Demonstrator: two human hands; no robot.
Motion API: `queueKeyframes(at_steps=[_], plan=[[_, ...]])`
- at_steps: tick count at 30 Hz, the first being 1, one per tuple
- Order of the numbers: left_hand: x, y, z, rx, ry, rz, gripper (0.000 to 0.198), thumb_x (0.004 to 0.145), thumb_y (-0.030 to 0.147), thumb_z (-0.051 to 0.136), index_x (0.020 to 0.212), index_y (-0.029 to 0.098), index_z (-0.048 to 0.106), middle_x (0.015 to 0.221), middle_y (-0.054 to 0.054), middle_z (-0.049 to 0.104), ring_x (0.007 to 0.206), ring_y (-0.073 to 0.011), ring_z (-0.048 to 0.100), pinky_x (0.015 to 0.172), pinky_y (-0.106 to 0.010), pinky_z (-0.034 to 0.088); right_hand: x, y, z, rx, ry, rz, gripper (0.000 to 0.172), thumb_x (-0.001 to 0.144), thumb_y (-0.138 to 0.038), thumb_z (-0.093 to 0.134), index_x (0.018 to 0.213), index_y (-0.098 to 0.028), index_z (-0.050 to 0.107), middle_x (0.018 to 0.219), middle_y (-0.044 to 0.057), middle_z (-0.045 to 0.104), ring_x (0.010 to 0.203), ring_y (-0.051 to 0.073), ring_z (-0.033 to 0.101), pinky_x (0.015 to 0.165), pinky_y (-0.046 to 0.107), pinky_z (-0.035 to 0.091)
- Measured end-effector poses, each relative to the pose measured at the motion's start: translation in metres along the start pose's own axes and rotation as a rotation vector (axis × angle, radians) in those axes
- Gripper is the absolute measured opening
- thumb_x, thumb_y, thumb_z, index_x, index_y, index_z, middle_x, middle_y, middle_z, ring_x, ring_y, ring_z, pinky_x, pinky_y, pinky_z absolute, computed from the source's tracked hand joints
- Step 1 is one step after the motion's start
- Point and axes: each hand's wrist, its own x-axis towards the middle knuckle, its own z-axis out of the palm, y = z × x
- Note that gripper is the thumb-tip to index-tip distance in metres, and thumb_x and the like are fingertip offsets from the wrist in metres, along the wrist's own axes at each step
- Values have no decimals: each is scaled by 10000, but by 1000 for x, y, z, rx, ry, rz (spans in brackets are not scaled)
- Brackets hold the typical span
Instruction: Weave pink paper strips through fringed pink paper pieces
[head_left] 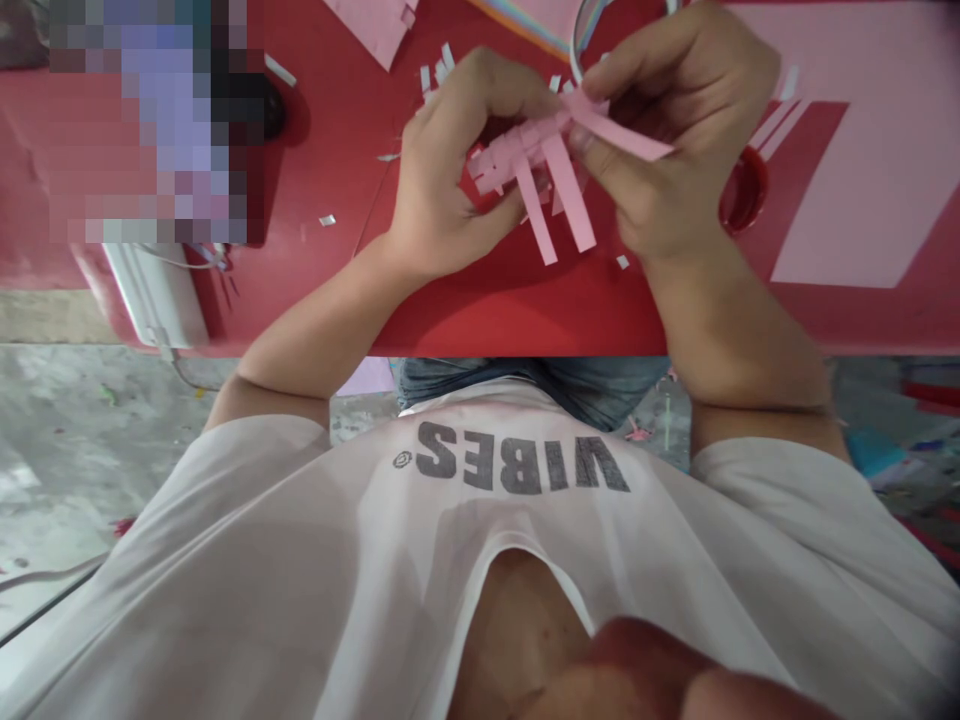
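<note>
Your left hand and right hand pinched the woven pink paper strips, long axis crosswise at upper centre.

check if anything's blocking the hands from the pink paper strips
Nothing visible blocks them: the left hand and right hand already grip the woven pink paper strips. Small paper scraps lie on the red table, not between them.
</note>
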Motion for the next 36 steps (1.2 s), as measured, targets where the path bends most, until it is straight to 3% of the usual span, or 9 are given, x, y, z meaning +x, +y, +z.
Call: queueKeyframes(at_steps=[4,9,12,18,22,26,30,34,36], plan=[[-4,-4,1,32,45,19,779,968,880,373,938,173,699,745,-51,651,659,-155,650,548,-294,462,-2,-4,1,6,-12,68,275,895,-540,857,1037,-310,806,874,-40,750,731,138,647,627,305,555],[-7,-6,-1,13,19,42,725,986,840,420,962,178,715,760,-56,687,654,-158,658,539,-300,468,-5,-3,1,4,-8,110,268,906,-548,840,1035,-315,804,907,-17,758,750,167,651,642,350,545],[-5,5,-9,-9,-42,-57,547,1002,753,518,1000,244,719,792,-41,692,697,-184,671,592,-344,503,-5,-6,1,-22,-12,120,194,914,-452,851,1047,-323,795,929,-37,754,784,158,660,677,337,554],[15,50,-21,-128,-340,-497,407,1032,676,529,1140,329,712,996,-83,691,1104,-317,717,806,-483,612,-5,-8,3,-68,-54,45,161,971,-430,777,1108,-346,768,915,-59,739,766,135,647,655,305,554],[27,65,-19,-181,-340,-569,400,1022,680,549,1120,329,714,1025,-85,691,1157,-325,705,830,-491,625,-6,-6,6,-16,-47,76,332,872,-590,852,1085,-356,753,948,-23,743,779,191,684,684,370,608],[28,63,-19,-184,-322,-599,404,1009,693,562,1091,329,715,1025,-82,683,1156,-322,699,842,-491,616,-7,-5,4,-39,-62,133,420,794,-660,891,1084,-388,754,980,-31,756,817,221,707,729,400,645],[13,40,-16,-138,-270,-544,452,986,745,554,1057,331,720,957,-73,669,1044,-298,707,808,-479,585,-6,-4,2,21,-54,67,429,786,-648,902,1101,-385,778,971,-55,777,799,196,717,706,360,642],[-6,6,-7,-113,-59,-252,578,883,880,568,990,337,735,813,-50,643,776,-238,658,693,-446,520,-6,-6,2,34,-33,73,414,772,-621,925,1080,-375,794,955,-52,776,788,186,706,708,345,636],[-10,0,-6,-106,53,-151,636,842,925,564,968,326,739,760,-46,637,707,-223,619,636,-429,482,-6,-6,1,17,-45,96,433,766,-638,921,1082,-374,787,960,-49,776,791,190,708,716,352,640]])
